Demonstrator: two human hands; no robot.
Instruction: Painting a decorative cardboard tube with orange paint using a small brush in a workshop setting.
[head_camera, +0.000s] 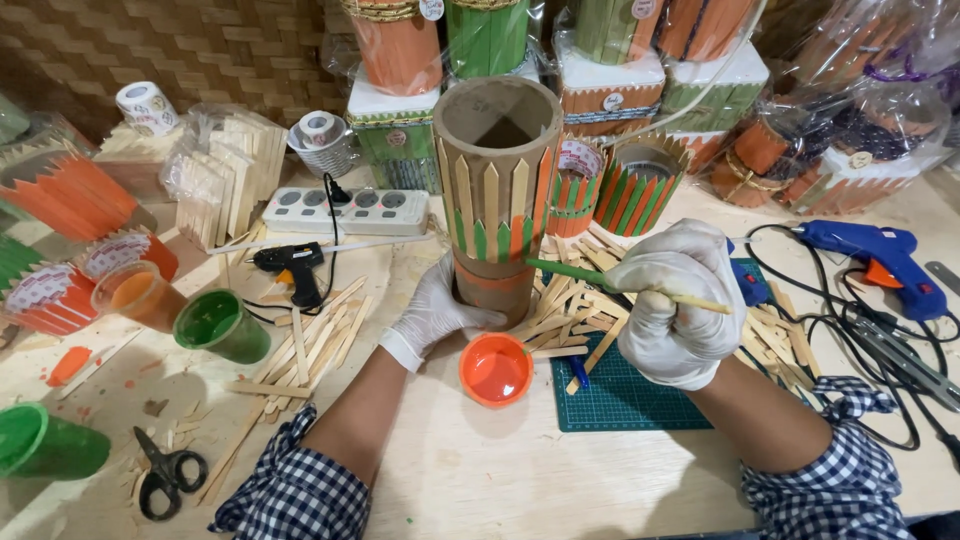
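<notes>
A pale, paint-flecked wooden worktop (480, 480) fills the view from nine o'clock round to three. Behind it, at eleven o'clock, rises a brown woven-rattan wall (210, 45) of flat interlaced strips. Light falls evenly and softly from above, leaving only faint shadows on the worktop's scuffed, stained surface.

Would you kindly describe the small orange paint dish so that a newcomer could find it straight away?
Start at the tall cardboard tube clad in pointed wooden sticks, which the gloved left hand steadies mid-table. Just in front of its base, beside the green cutting mat, sits the orange paint dish. It is shallow and round, unlike the deeper green cup farther left.
</notes>
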